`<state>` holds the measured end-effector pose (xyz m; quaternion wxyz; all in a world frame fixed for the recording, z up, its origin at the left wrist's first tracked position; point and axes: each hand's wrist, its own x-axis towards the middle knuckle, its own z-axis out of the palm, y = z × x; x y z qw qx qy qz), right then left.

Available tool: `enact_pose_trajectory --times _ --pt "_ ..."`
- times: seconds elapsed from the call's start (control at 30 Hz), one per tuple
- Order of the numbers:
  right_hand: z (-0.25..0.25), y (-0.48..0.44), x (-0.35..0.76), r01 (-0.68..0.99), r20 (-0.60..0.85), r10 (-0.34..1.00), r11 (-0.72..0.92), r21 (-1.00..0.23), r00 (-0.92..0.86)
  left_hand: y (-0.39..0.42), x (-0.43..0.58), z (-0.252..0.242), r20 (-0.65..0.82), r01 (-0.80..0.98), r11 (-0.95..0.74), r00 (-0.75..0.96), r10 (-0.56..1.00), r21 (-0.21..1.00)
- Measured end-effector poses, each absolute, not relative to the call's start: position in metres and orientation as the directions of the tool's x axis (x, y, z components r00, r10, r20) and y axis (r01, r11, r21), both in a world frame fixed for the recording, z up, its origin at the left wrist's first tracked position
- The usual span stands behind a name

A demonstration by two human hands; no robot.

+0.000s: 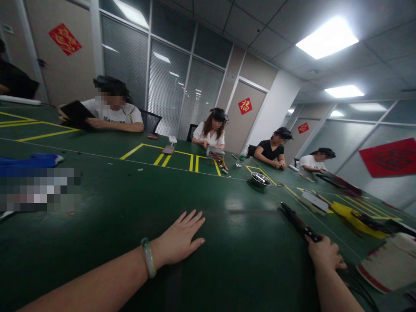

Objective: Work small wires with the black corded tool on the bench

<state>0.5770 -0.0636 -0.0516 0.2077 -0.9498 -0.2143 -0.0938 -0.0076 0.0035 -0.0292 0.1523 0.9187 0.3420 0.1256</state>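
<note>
The green table [227, 268] runs wide beneath your grip and away to its left; beyond the grip, on the far side, a co-worker in a black top [271, 152] sits with arms on the table; to the right of the grip comes the pale container [386, 264] with red trim; past the grip, a little rightward, lies the yellow thing [354, 219], too blurred to name; well left of the grip your left hand [177, 238] is palm down, fingers straight and slightly spread, holding nothing; and there's your right hand [325, 255], wrapped round the near end of the black tool [297, 222], which points forward and leftward out of the fist; whether its tip touches the table, I can't tell; ahead of the grip sits the white box [313, 203]; farther ahead, off to the left, the metal bowl [260, 180]; the step in hand looks like one-handed holding of the tool while the other hand rests; the next move, I'd judge, calls for a firm grasp, a steady wrist and room between tip and box.
</note>
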Motion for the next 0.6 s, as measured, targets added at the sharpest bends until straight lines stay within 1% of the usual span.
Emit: enact_pose_trajectory --times 0.13,0.2,0.27,0.33,0.4,0.5,0.6 --pt "-0.048 -0.066 0.566 0.496 0.303 0.409 -0.808 -0.319 0.861 0.002 -0.006 -0.027 0.136 0.597 -0.720 0.729 0.671 0.354" --pt "-0.044 -0.067 0.557 0.580 0.334 0.491 -0.772 -0.261 0.804 0.000 -0.005 -0.026 0.158 0.599 -0.726 0.724 0.671 0.337" --pt "-0.041 -0.064 0.542 0.690 0.355 0.606 -0.699 -0.190 0.712 0.000 -0.004 -0.026 0.217 0.595 -0.744 0.717 0.662 0.303" --pt "-0.037 -0.059 0.520 0.789 0.370 0.707 -0.597 -0.144 0.602 -0.001 -0.002 -0.026 0.296 0.579 -0.774 0.715 0.633 0.257" --pt "-0.034 -0.050 0.491 0.868 0.379 0.784 -0.477 -0.136 0.490 -0.002 0.000 -0.025 0.351 0.555 -0.803 0.723 0.595 0.217" --pt "-0.029 -0.033 0.428 0.951 0.377 0.875 -0.256 -0.173 0.304 -0.004 0.003 -0.022 0.382 0.538 -0.823 0.732 0.564 0.185" --pt "-0.025 -0.019 0.348 0.971 0.359 0.926 -0.034 -0.238 0.120 -0.007 0.005 -0.016 0.417 0.534 -0.830 0.725 0.548 0.161"
